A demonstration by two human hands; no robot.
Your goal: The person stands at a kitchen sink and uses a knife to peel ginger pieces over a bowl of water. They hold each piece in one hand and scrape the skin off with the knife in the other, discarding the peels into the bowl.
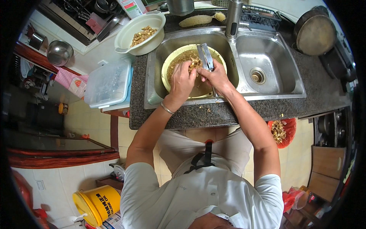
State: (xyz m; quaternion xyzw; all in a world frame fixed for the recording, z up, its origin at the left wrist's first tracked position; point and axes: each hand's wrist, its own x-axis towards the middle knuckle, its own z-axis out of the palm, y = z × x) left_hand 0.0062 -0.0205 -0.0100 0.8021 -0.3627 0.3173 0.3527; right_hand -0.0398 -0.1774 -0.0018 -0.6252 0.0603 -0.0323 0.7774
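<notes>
Both hands are over a pale yellow basin (pixel 165 67) of cloudy brown water in the left bowl of the steel sink. My left hand (pixel 183 78) holds a small brownish food piece (pixel 195 62), its exact kind unclear. My right hand (pixel 216 75) grips a metal kitchen blade (pixel 205 55), its flat part pointing away from me, and its fingertips meet the same piece. Many small bits float in the basin. Back left, a white plastic colander or basin (pixel 121 34) holds chopped brownish-yellow pieces (pixel 143 35).
A steel faucet (pixel 233 23) rises behind the sink divider, beside the right sink bowl (pixel 266 51). A dried loofah (pixel 197 20) lies behind the sink. A lidded plastic box (pixel 108 83) stands left. Below the counter's right part, a red bag-lined bin (pixel 290 133) holds scraps.
</notes>
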